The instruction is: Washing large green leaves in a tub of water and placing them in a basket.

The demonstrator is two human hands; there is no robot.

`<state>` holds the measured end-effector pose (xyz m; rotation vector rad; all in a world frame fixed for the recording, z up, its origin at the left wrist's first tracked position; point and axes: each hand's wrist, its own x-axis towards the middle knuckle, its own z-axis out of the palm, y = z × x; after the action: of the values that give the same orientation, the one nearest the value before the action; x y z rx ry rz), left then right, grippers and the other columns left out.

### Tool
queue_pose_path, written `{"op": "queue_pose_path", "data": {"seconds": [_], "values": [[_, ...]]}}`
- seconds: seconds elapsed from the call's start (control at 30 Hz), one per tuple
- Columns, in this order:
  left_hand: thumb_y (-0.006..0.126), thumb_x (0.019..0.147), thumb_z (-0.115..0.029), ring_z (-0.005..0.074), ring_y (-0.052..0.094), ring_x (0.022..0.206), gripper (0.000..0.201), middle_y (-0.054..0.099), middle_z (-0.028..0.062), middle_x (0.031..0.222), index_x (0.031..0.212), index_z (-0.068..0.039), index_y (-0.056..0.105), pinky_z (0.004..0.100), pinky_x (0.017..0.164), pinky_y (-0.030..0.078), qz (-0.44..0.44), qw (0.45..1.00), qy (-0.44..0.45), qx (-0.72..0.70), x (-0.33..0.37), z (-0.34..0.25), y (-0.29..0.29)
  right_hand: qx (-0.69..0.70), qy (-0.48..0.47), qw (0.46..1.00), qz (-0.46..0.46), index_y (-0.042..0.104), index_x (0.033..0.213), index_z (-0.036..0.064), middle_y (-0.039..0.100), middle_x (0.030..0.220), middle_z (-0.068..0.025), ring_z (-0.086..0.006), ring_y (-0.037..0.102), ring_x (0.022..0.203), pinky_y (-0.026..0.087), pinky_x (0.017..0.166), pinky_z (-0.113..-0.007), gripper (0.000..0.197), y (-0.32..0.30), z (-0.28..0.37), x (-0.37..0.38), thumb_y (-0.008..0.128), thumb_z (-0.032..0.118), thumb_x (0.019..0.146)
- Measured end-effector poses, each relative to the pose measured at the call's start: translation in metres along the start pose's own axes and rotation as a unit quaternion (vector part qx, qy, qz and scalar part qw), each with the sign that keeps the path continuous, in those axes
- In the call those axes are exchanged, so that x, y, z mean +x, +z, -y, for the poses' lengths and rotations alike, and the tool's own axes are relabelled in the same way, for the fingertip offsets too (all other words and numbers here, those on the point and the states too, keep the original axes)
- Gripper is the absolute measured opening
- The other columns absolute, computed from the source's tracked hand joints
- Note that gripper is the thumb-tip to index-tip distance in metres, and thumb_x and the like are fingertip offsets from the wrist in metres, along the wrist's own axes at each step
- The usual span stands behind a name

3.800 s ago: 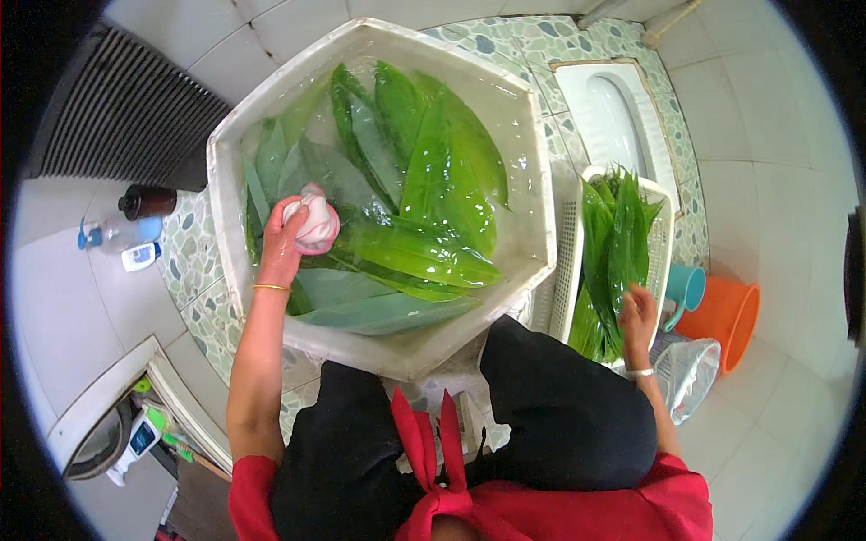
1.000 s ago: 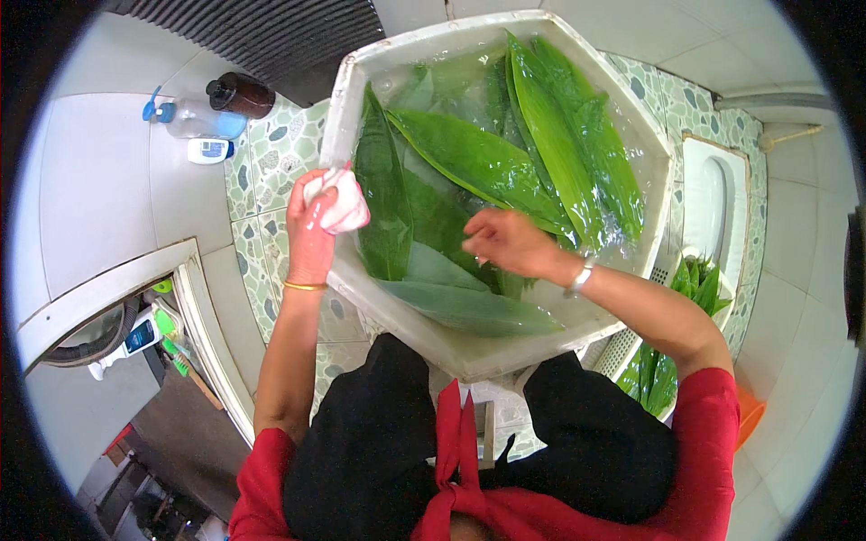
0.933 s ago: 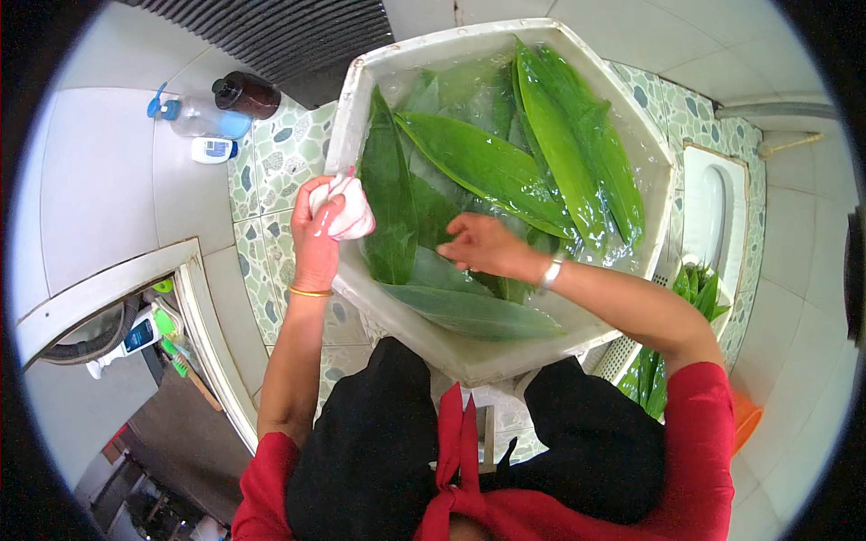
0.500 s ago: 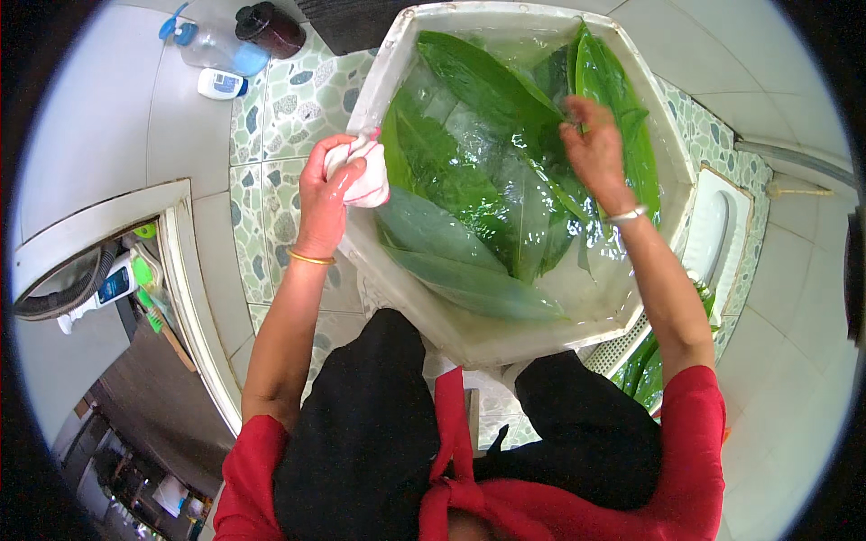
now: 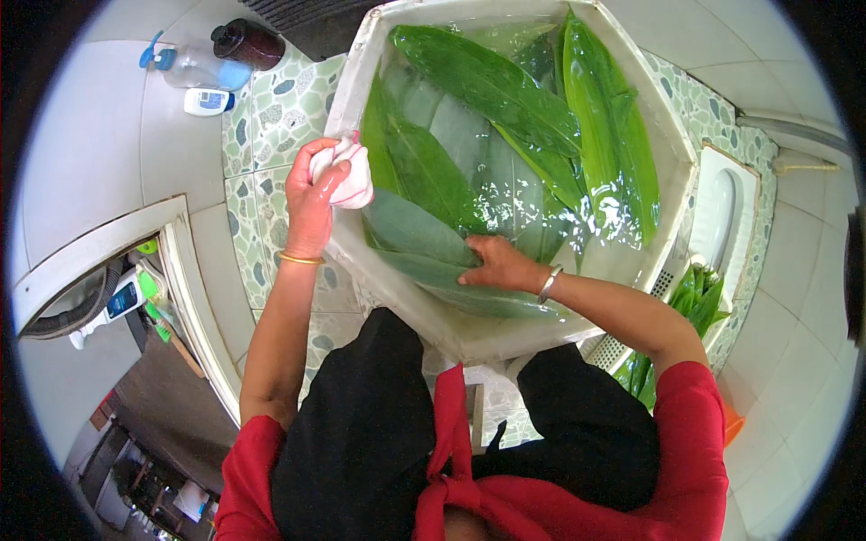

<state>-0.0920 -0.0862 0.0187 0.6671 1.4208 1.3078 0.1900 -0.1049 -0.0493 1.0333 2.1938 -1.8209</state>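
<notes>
- From my remote seat I see the left hand (image 5: 311,203), left of the frame's centre, clenched around a bunched white cloth (image 5: 347,178) with pinkish-red lines, over the left rim of the basin.
- The right hand (image 5: 505,263) reaches to the lower middle of the basin, fingertips at the edge of a dull grey-green leaf (image 5: 419,225). Thumb and fingers stand apart; I cannot tell whether they pinch the leaf.
- The white, many-sided basin (image 5: 478,347) fills the upper middle of the frame and holds water. Many long, broad leaves lie in it, so I judge that plenty is left here.
- Among them, a glossy green leaf (image 5: 487,81) slants across the upper part, and a brighter leaf (image 5: 586,99) lies along the right.
- At the lower right, a perforated white basket (image 5: 612,352) holds a bunch of green leaves (image 5: 696,302), partly hidden behind the right forearm. I read the work as partway, though I cannot tell whether those leaves have been handled already.
- The cloth is apart from the leaf under the right hand, so I judge that no wiping contact is being made on that leaf at this moment.
</notes>
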Motion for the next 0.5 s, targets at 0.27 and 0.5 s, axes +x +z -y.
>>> {"op": "queue_pose_path", "data": {"seconds": [0.27, 0.5], "values": [[0.061, 0.077, -0.005, 0.0094, 0.055, 0.084, 0.028, 0.059, 0.0035, 0.095, 0.104, -0.004, 0.054, 0.0236, 0.077, 0.044, 0.01, 0.999, 0.009, 0.032, -0.002, -0.004, -0.005, 0.237, 0.024, 0.971, 0.014, 0.057, 0.108, 0.0003, 0.062, 0.095, -0.002, -0.0084, 0.054, 0.084, 0.045, 0.077, -0.025, 0.031, -0.065, 0.048, -0.021, 0.063, 0.003, 0.078], [0.06, 0.077, -0.005, 0.0087, 0.054, 0.083, 0.026, 0.058, 0.003, 0.093, 0.103, -0.004, 0.055, 0.0229, 0.076, 0.044, 0.015, 0.997, 0.01, 0.069, -0.003, -0.004, -0.011, 0.073, 0.025, 0.956, -0.284, 0.058, 0.106, -0.0024, 0.063, 0.094, -0.006, -0.0108, 0.055, 0.086, 0.045, 0.078, -0.025, 0.027, -0.161, 0.116, -0.091, 0.063, 0.003, 0.079]]}}
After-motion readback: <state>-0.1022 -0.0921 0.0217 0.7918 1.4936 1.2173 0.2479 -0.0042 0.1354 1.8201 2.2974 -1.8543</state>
